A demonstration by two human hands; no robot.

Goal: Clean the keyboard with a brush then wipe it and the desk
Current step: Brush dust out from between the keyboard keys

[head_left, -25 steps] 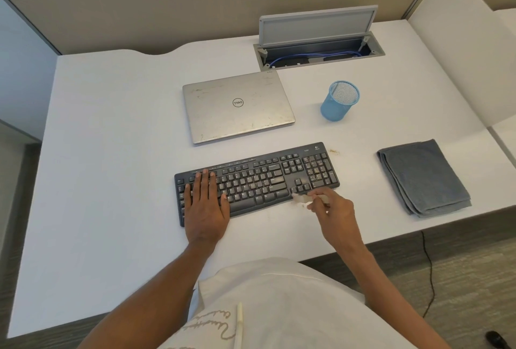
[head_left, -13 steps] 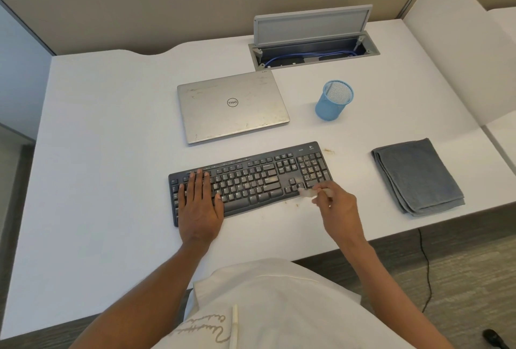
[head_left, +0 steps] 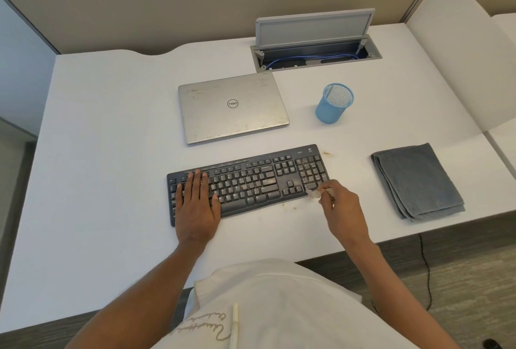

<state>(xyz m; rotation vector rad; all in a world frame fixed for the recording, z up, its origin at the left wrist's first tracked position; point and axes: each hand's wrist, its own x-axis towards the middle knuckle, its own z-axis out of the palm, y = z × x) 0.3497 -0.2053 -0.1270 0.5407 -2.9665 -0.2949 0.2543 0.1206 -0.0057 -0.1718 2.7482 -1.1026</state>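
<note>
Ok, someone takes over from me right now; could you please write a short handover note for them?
Left hand: flat on the left end of the keyboard, steadying it.
Right hand: pinches a small brush, bristles at the keyboard's near right corner.
Folded grey cloth: on the desk to the right, not in use.
Done: brushing under way; crumbs lie on the desk by that corner.
Left: debris shows on the number pad; finish brushing, then wipe keyboard and desk.

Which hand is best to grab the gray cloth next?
Probably the right hand: it is nearer the cloth, though it holds the brush. The left hand lies flat on the keyboard, farther off.
</note>
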